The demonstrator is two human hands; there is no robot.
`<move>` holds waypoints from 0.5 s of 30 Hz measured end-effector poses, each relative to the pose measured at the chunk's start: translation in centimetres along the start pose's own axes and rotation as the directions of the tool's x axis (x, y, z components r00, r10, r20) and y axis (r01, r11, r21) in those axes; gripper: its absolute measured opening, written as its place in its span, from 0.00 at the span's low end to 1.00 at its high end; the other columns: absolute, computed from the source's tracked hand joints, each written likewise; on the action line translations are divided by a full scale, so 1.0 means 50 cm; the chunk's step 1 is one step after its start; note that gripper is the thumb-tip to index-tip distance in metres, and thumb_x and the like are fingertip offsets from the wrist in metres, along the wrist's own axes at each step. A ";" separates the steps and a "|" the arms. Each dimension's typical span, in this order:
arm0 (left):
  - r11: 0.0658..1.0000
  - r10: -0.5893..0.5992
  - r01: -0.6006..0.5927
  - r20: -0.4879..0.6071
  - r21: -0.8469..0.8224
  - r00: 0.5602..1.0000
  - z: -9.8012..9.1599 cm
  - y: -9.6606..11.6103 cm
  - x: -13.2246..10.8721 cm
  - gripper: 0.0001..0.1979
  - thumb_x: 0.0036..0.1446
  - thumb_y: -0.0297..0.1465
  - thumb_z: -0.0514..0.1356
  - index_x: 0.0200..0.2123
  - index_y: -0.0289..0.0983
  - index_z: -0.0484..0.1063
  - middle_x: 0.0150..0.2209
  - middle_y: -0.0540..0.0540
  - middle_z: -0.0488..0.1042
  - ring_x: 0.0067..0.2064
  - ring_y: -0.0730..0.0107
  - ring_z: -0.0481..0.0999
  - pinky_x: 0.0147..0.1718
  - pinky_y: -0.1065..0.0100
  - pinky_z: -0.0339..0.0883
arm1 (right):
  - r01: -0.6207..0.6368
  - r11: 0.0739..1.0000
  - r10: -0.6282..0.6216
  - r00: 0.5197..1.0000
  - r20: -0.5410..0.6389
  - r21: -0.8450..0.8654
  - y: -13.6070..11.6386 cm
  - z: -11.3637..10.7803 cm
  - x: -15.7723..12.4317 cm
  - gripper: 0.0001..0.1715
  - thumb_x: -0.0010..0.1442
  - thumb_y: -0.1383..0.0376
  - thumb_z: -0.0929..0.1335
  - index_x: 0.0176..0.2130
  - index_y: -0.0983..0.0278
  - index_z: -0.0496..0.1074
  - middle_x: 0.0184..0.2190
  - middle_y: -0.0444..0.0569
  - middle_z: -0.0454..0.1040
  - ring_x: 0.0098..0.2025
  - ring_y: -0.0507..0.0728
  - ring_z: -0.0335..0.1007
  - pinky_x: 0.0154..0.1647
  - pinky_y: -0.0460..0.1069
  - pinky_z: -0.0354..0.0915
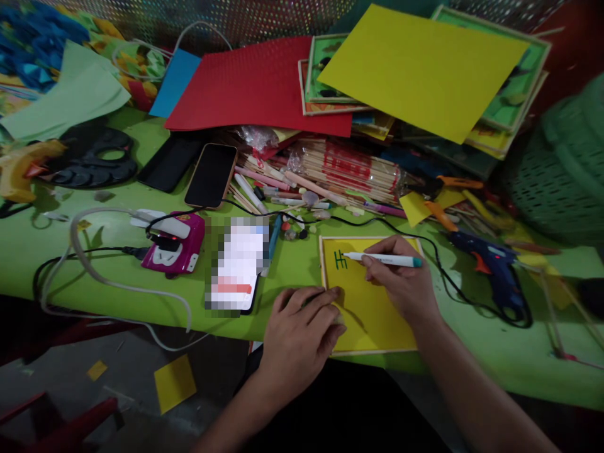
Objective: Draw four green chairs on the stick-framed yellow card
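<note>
A white marker [382, 258] with a teal end is pinched between the thumb and fingers of the right hand [403, 286], which are closed firmly round its barrel. Its tip is set on the upper left corner of a yellow card [372, 314], beside a few green strokes [340, 260] (too small to be read). The card, edged by a pale frame, is laid flat at the near edge of the green table [61, 264]. Its lower left edge is pressed down by the left hand [299, 333], which is laid palm down with the fingers loosely curled and nothing grasped in it.

A black cable [438, 267] is run past the card's top right corner toward a blue glue gun [495, 270], laid just to the right. To the left of the card a phone [236, 267] with a lit screen is found, and beyond it a pink device [175, 246]. Further back, a wrapped bundle of sticks [352, 167], a dark phone [211, 175], a red sheet [259, 85] and a large yellow sheet [419, 69] are seen, with a green basket [566, 163] at the far right.
</note>
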State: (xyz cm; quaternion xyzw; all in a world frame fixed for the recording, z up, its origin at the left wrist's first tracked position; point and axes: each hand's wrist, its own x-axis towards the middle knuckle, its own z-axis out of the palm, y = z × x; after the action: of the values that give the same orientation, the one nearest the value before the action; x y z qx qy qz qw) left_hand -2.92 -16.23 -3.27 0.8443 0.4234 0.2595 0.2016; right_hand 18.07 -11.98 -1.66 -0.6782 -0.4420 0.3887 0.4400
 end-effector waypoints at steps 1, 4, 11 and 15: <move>1.000 0.001 -0.001 0.001 0.000 1.000 -0.001 0.000 0.001 0.04 0.65 0.33 0.61 0.41 0.42 0.76 0.55 0.51 0.80 0.56 0.63 0.74 0.52 0.56 0.65 | 0.002 1.000 -0.002 1.000 0.002 -0.001 0.000 0.000 0.000 0.13 0.53 0.58 0.76 0.32 0.61 0.71 0.22 0.42 0.72 0.22 0.51 0.67 0.22 0.46 0.64; 1.000 0.002 -0.002 0.001 -0.011 1.000 -0.002 0.001 0.002 0.04 0.65 0.32 0.61 0.41 0.42 0.75 0.55 0.51 0.79 0.56 0.62 0.74 0.52 0.55 0.64 | 0.014 1.000 -0.014 1.000 0.007 -0.001 0.000 0.001 0.001 0.13 0.53 0.58 0.76 0.31 0.61 0.71 0.21 0.42 0.71 0.22 0.51 0.66 0.22 0.46 0.64; 0.999 -0.002 0.002 0.002 -0.036 1.000 -0.001 0.001 0.002 0.03 0.67 0.33 0.60 0.42 0.42 0.74 0.57 0.54 0.78 0.56 0.62 0.73 0.52 0.55 0.61 | 0.018 1.000 -0.018 1.000 0.016 0.006 0.002 -0.001 0.001 0.13 0.54 0.58 0.76 0.32 0.61 0.71 0.21 0.41 0.70 0.22 0.51 0.66 0.22 0.46 0.62; 0.999 0.002 -0.002 -0.004 -0.044 1.000 -0.001 0.001 0.002 0.03 0.66 0.32 0.60 0.41 0.42 0.74 0.57 0.55 0.78 0.56 0.63 0.73 0.52 0.55 0.61 | 0.022 1.000 -0.022 1.000 0.021 -0.005 0.002 0.000 0.001 0.13 0.54 0.57 0.75 0.32 0.61 0.71 0.22 0.42 0.71 0.22 0.51 0.65 0.22 0.46 0.62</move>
State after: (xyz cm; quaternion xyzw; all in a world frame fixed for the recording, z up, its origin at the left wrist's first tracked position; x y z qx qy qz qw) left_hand -2.88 -16.16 -3.17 0.8396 0.4170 0.2706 0.2192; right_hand 18.12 -11.97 -1.73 -0.6702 -0.4554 0.3897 0.4378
